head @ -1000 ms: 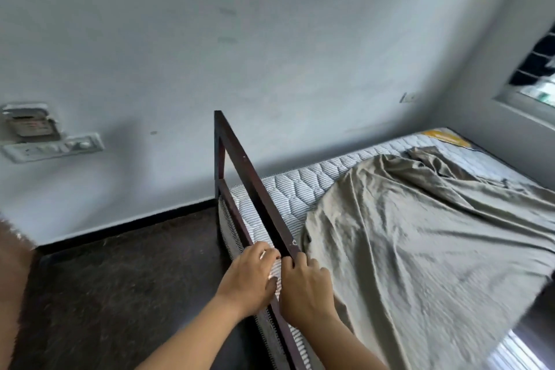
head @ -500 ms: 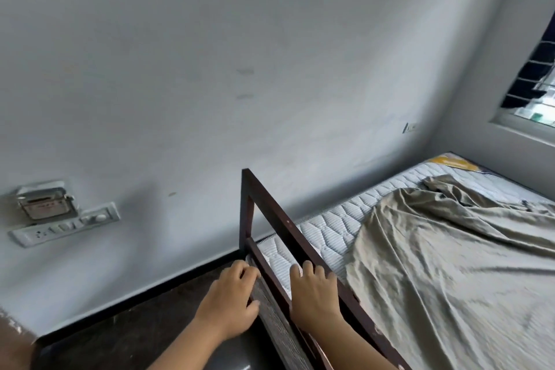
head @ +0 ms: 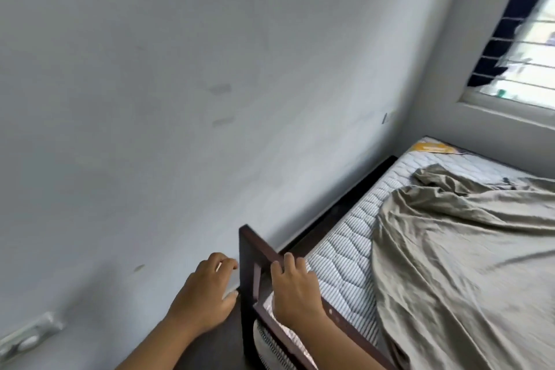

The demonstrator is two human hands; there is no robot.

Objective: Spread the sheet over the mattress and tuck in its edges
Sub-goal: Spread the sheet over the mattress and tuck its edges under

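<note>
Pale grey wall (head: 210, 69) fills most of the view, with a barred window (head: 525, 54) cut off by the picture's edge, above and beyond the far end of the bed frame (head: 247, 264). The dark wooden corner post of the frame stands near the wall, and its lower part runs out of view. A white quilted mattress (head: 345, 249) lies inside the frame. The olive sheet (head: 465, 264) lies rumpled on top, bunched toward the far end and pulled away from the wall side, so a strip of bare mattress shows along that edge and at the corner by the post. The sheet's near and outer edges are out of picture. A yellow label (head: 429, 147) sits on the mattress at the end farthest from the post. The left hand (head: 204, 297) is on the outer side of the post, just beside it, with the fingers curled. A pale patch shows between fingers and thumb, and it cannot be told whether the hand holds anything. The right hand (head: 295, 291) is on the inner side of the post, its bent fingers hooked over the top rail of the frame, the thumb hidden. A narrow dark gap runs between the frame and the wall. Dark floor (head: 210, 348) shows below the left forearm. A blurred switch plate (head: 27, 336) is low on the wall, well apart from the post.
</note>
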